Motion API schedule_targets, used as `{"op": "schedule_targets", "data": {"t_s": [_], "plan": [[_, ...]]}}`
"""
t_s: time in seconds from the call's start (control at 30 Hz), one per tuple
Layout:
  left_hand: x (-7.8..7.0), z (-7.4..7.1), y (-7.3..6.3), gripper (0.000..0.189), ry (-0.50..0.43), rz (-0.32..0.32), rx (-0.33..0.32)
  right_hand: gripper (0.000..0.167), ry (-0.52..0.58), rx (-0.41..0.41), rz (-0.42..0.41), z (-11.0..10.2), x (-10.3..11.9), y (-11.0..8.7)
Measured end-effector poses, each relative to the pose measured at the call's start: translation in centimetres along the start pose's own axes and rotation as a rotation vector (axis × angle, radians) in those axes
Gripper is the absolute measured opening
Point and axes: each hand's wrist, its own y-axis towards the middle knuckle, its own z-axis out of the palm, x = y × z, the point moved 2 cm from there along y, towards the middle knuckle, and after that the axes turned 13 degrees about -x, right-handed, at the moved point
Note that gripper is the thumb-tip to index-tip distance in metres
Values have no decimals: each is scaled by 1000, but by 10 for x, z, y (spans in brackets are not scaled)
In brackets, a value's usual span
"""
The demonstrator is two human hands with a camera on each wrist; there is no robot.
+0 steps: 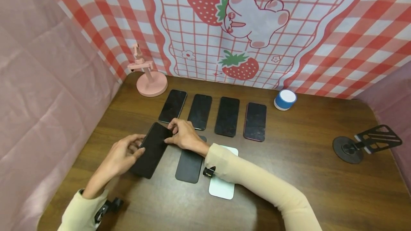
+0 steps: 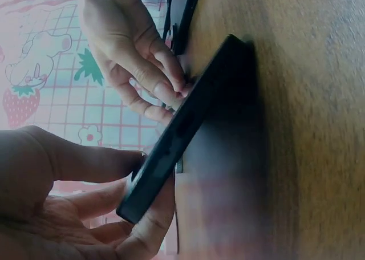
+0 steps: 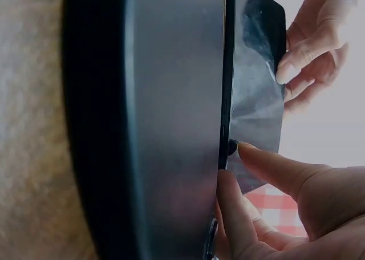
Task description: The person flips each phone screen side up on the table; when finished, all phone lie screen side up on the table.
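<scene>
A black phone (image 1: 152, 154) is tilted up off the table at the left, held between both hands. My left hand (image 1: 123, 154) grips its left long edge, thumb on the upper face and fingers beneath, as the left wrist view shows. At the upper right edge, my right hand (image 1: 187, 136) pinches the phone between thumb and fingers. The right wrist view shows the glossy face of the phone (image 3: 259, 94) with both thumbs on it. Under my right wrist lies a dark grey phone (image 1: 188, 168), partly covered. Beside it a white phone-shaped slab (image 1: 221, 189) is partly hidden by the sleeve.
Several dark phones lie in a row behind, from the leftmost phone (image 1: 173, 105) to a red-edged phone (image 1: 255, 121). A pink stand (image 1: 152, 84) is at the back left. A blue-and-white round object (image 1: 285, 99) and a black folding stand (image 1: 348, 149) sit to the right.
</scene>
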Motion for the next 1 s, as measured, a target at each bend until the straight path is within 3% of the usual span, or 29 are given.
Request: {"op": "schedule_targets", "data": {"t_s": [0.3,0.53,1.0], "plan": [[12,10,5,41,67,4,-28,38,4,-6,12,1,-1,0],[14,17,5,61,111,-12,-21,36,-2,-7,13,3,-2,1],[15,20,7,61,107,-18,-42,36,13,-16,18,1,-3,3]]}}
